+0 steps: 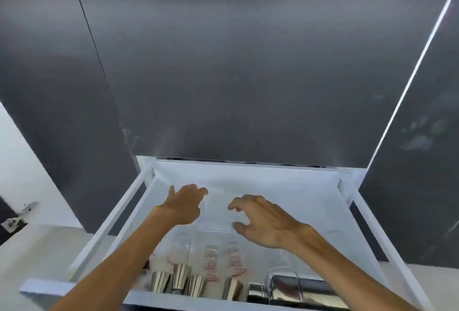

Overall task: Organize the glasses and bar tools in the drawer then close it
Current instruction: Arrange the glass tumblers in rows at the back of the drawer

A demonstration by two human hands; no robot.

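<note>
Both hands, left hand [185, 205] and right hand [260, 221], spread empty over the open drawer [310, 186]; four steel cups [196, 284] line its near edge.

Soft, perhaps motion-blurred view; bright white drawer [323, 186], dim dark surroundings, bowed edges

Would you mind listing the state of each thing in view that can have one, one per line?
drawer: pulled open
left hand: over the drawer, fingers curled, holding nothing I can make out
right hand: over the drawer, open, fingers spread and bent
clear glasses: lying on their sides in the drawer
steel cups: at the drawer's front, leaning
shaker: lying on its side at the front right
</note>
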